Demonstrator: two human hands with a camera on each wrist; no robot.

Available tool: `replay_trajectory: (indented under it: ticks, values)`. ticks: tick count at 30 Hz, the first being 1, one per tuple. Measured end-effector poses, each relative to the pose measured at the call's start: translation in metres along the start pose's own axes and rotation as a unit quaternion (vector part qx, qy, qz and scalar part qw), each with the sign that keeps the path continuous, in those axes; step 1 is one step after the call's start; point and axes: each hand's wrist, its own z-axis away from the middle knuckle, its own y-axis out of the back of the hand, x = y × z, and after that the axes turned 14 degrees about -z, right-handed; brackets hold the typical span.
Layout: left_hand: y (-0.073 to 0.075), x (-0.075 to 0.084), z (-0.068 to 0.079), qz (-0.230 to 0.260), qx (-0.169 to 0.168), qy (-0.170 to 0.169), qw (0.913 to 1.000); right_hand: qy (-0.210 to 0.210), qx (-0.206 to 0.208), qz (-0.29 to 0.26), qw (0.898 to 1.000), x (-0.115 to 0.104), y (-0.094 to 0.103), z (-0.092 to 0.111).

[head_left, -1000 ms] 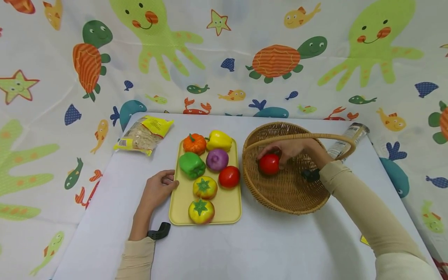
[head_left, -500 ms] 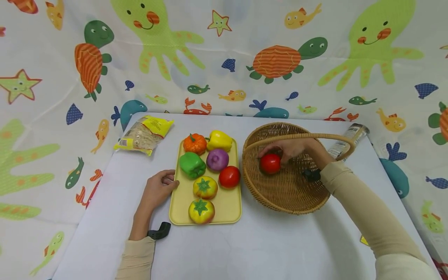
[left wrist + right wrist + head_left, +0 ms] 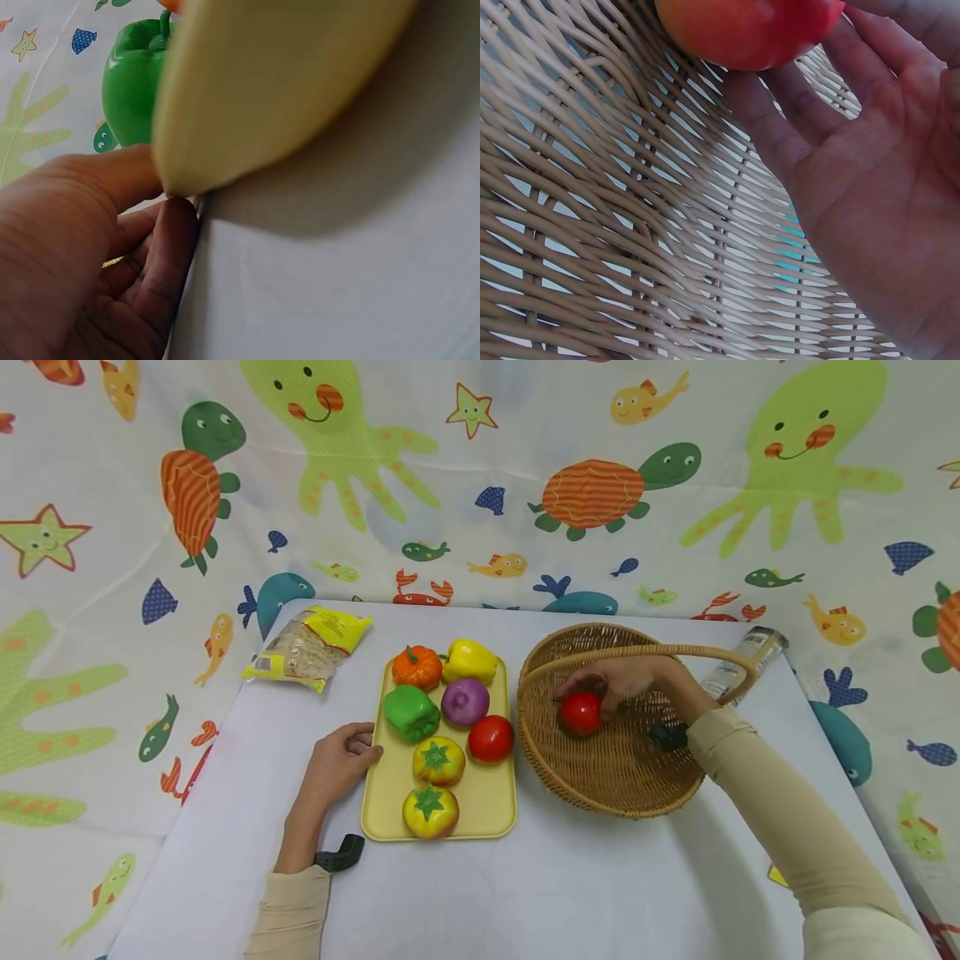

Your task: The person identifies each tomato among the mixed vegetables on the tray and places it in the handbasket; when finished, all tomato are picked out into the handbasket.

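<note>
In the head view, my left hand (image 3: pixel 341 766) pinches the left edge of a yellow tray (image 3: pixel 480 818). The left wrist view shows the thumb against the rim of the tray (image 3: pixel 262 97). Inside a wicker basket (image 3: pixel 600 781), my right hand (image 3: pixel 628 681) grips a round red fruit (image 3: pixel 581 713), fingers and thumb on either side. Close up, the red fruit (image 3: pixel 750 30) has a yellowish flank. On the tray lie a green bell pepper (image 3: pixel 411 713), an orange pumpkin (image 3: pixel 417 668), a yellow pepper (image 3: pixel 471 662), a purple onion (image 3: pixel 465 702), a red tomato (image 3: pixel 491 739) and two yellow-red fruits (image 3: pixel 438 762).
The basket's handle (image 3: pixel 645 651) arches over my right hand. A plastic bag (image 3: pixel 309 647) lies at the back left of the white table (image 3: pixel 585 893). A printed cylinder (image 3: pixel 757 647) lies behind the basket. A patterned cloth (image 3: pixel 480 468) hangs behind.
The red fruit and my right hand have shifted very slightly to the right inside the basket. My left hand stays at the tray's edge.
</note>
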Motion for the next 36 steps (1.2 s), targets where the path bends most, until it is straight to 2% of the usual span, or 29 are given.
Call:
replay_trajectory:
  ticks: [7,13,18,23,27,32,36]
  values:
    - [-0.001,-0.001,-0.001,-0.001,-0.001,0.002,1.0,0.001,0.003,0.009,1.0,-0.003,0.001,-0.001]
    - [0.0,-0.001,-0.001,-0.001,-0.003,0.004,1.0,0.021,-0.003,0.013,1.0,-0.008,-0.001,0.0]
    - [-0.001,0.0,-0.002,0.002,-0.006,0.005,1.0,0.008,0.022,-0.001,1.0,-0.025,-0.012,0.008]
    - [-0.002,0.001,-0.002,0.007,-0.006,0.004,1.0,-0.005,0.085,0.004,0.996,-0.051,-0.031,0.021]
    - [-0.002,0.001,-0.001,0.011,-0.003,0.002,0.9999,0.014,0.141,0.059,0.988,-0.076,-0.053,0.037]
    - [-0.001,0.002,0.0,0.009,-0.005,0.002,0.9999,0.068,0.194,0.149,0.967,-0.101,-0.089,0.058]
    - [0.002,0.002,0.0,0.006,-0.005,0.001,1.0,0.127,0.196,0.176,0.956,-0.121,-0.122,0.067]
